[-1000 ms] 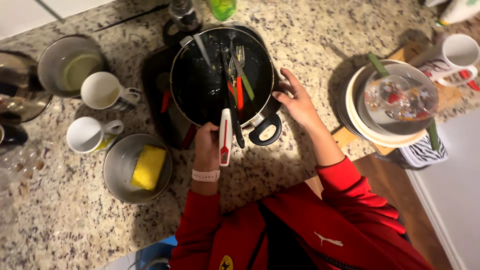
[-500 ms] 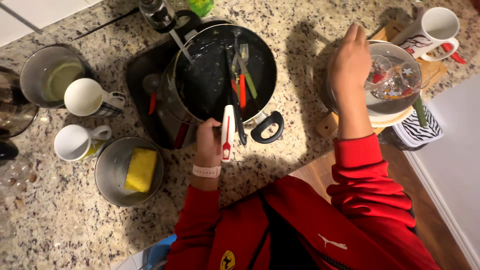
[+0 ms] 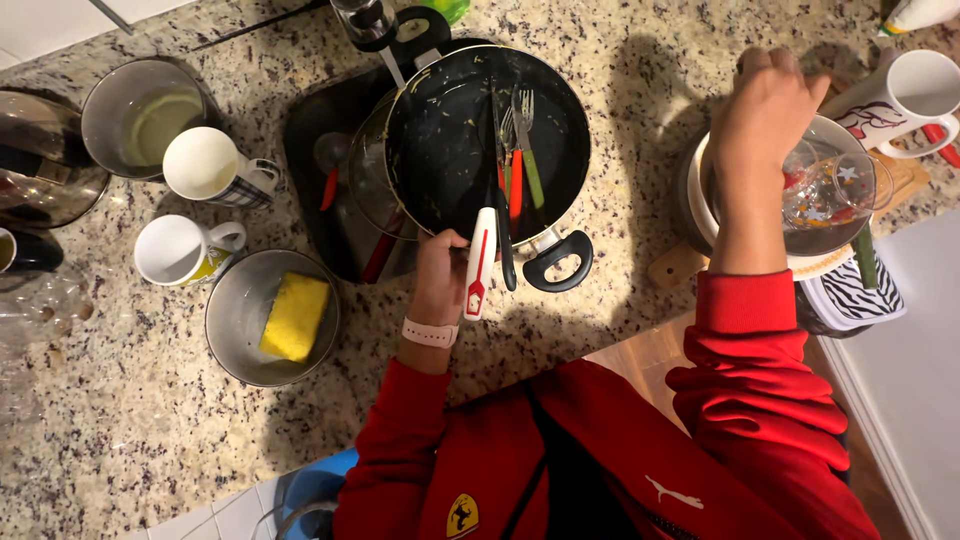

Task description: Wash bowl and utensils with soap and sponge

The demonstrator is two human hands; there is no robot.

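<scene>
My left hand (image 3: 441,276) grips the near rim of a dirty black pot (image 3: 450,150) on a granite counter. The pot holds a white-and-red handled utensil (image 3: 479,262), a fork with a green handle (image 3: 527,150) and other cutlery. My right hand (image 3: 760,130) reaches over a stack of plates and bowls (image 3: 815,262) at the right, with fingers closed on the far rim of the top bowl next to a clear glass (image 3: 835,190). Both arms wear red sleeves.
A metal bowl with a yellow sponge (image 3: 295,316) sits at the lower left. Two white mugs (image 3: 205,165) (image 3: 175,250) and a metal pot of liquid (image 3: 140,115) stand at the left. Another white mug (image 3: 915,90) is at the upper right. A zebra-striped cloth (image 3: 850,298) lies under the stack.
My right hand has left the pot's right rim and moved right onto the stack of dishes. My left hand has stayed on the pot's near rim.
</scene>
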